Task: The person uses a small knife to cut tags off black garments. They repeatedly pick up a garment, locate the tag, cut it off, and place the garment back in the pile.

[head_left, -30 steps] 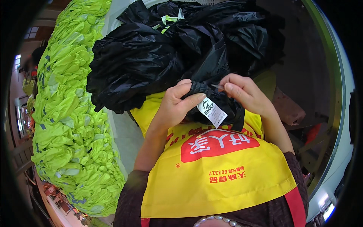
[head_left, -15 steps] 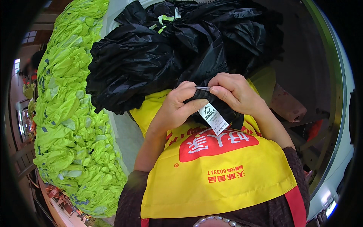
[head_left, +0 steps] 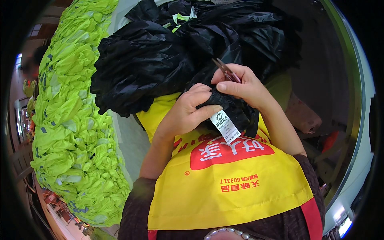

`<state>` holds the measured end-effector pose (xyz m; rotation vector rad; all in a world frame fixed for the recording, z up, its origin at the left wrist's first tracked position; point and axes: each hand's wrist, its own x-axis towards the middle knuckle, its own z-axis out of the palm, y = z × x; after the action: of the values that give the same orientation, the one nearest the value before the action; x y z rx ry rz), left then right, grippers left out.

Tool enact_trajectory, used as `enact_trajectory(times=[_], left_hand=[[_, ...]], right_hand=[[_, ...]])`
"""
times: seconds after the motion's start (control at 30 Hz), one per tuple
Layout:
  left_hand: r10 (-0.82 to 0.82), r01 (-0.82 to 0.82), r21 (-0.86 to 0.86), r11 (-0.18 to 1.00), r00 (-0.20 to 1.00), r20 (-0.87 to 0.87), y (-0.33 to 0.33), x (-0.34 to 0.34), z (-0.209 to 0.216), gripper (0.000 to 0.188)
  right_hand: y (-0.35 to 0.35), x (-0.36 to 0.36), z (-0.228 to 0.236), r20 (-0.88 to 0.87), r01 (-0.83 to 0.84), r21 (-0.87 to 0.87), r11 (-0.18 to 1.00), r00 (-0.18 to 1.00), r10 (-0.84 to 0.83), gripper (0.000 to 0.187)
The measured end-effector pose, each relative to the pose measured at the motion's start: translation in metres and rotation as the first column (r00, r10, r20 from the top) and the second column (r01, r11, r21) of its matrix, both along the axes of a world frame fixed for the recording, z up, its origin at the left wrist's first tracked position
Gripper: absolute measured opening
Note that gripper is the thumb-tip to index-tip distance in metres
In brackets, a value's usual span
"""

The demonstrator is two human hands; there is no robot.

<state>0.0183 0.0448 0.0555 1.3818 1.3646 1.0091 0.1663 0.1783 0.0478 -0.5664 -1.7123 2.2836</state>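
Observation:
A gathered, elasticated edge (head_left: 221,100) of a shiny black garment (head_left: 144,68) is pinched in my left hand (head_left: 186,110), thumb along its side. From that edge a white label (head_left: 226,127) with dark print hangs over my apron. My right hand (head_left: 250,88) is closed on small thread snips (head_left: 227,71), their blades pointing up and to the left. Its thumb and finger are right beside the gathered edge; I cannot tell whether they also grip the cloth.
A tall heap of lime-yellow garments (head_left: 78,132) runs down the left side. The black cloth lies across a pale table (head_left: 134,148) and my yellow apron (head_left: 228,200). Lime scraps (head_left: 181,17) lie on the black cloth. A curved pale edge (head_left: 362,100) bounds the right.
My right hand has risen slightly, and the snips now show in it. The pale strip seen between my hands is out of sight. My left hand keeps its pinch.

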Motion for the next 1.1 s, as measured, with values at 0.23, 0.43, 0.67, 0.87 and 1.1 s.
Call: enact_trajectory(times=[0.23,0.43,0.67,0.87,1.1], left_hand=[[0.018,-0.012,0.123,0.992,0.999,-0.046,-0.001,0.002,-0.006,0.013],[-0.026,0.025,0.067,0.997,0.999,0.022,-0.005,-0.007,-0.008,0.01],[0.015,-0.025,0.163,0.986,0.998,0.064,-0.005,-0.011,-0.011,0.014],[0.07,-0.071,0.189,0.979,0.998,0.012,-0.01,-0.013,0.0,0.016],[0.691,-0.558,0.41,0.722,0.609,-0.389,-0.02,-0.045,-0.017,0.021]], right_hand=[[-0.007,-0.005,-0.002,-0.083,-0.026,0.318,0.948,0.995,0.055,0.011],[0.029,-0.002,-0.034,-0.022,0.456,-0.243,0.856,0.88,-0.475,0.018],[0.006,-0.007,-0.019,0.103,0.035,-0.063,0.997,0.994,-0.029,0.026],[0.0,-0.007,-0.032,0.142,-0.073,0.073,0.995,0.988,0.062,0.02],[-0.017,0.0,0.0,-0.254,0.182,0.595,0.783,0.967,-0.032,0.012]])
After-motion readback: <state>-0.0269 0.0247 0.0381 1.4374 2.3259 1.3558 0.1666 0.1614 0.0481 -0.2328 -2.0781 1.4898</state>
